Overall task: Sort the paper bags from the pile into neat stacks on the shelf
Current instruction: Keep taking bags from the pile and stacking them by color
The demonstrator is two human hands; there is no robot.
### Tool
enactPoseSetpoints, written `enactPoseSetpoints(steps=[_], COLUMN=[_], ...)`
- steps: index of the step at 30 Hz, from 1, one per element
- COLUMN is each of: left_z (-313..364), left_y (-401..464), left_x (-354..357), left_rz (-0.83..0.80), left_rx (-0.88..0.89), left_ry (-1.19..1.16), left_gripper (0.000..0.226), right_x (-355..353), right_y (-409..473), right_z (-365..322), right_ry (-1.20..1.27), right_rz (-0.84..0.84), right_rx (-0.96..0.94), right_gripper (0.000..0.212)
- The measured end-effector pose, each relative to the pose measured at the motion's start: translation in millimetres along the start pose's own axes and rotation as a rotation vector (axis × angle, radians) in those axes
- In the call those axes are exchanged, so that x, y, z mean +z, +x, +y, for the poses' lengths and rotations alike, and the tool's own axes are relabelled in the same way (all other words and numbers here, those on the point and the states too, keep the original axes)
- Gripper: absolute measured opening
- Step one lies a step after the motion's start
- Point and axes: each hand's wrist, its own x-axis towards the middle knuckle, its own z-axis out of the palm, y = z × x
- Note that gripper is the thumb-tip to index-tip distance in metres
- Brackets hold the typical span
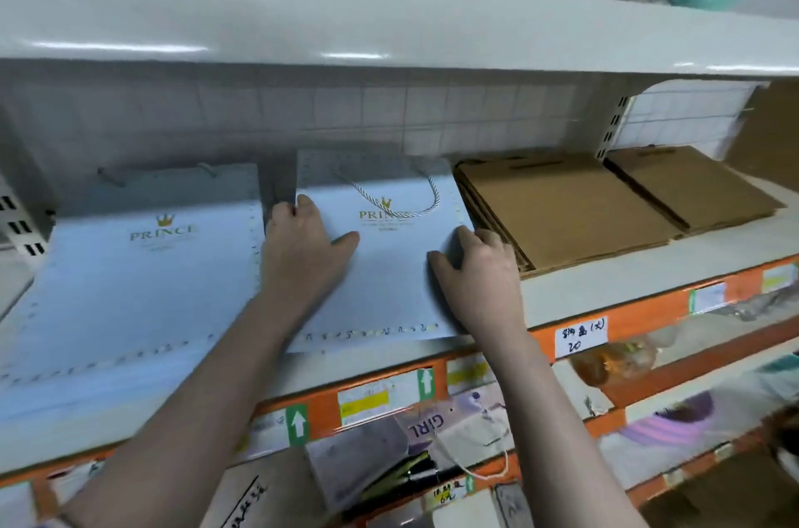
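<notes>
Both hands are squaring the middle stack of blue PRINCE bags (pixel 380 268) on the shelf (pixel 605 289): left hand (pixel 302 250) and right hand (pixel 480 263) gripping its side edges. Neighbouring blue stack (pixel 129 289) and kraft stacks (pixel 562 207) look tidy; remaining pile cannot be judged.

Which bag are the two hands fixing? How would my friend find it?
Look at the middle shelf, between the big pale blue stack and the brown bags. The middle pale blue bag lies flat under both hands. Only it shows a white rope handle across its gold crown.

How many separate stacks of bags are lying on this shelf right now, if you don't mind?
4: left blue stack, middle blue stack under both hands, two brown stacks at right. More may be hidden.
</notes>
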Motion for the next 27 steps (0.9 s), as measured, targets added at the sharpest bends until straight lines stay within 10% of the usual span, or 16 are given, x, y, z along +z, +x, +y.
enactPoseSetpoints(steps=[27], left_z=[5.2], left_y=[27.4], left_x=[69.0], left_rz=[-0.006], left_rx=[-0.256], left_ry=[0.189], left_gripper=[0.067], right_x=[42.9], right_y=[62.0], right_z=[44.0], right_ry=[-0.025], right_rz=[-0.195], right_rx=[-0.223], right_gripper=[0.045])
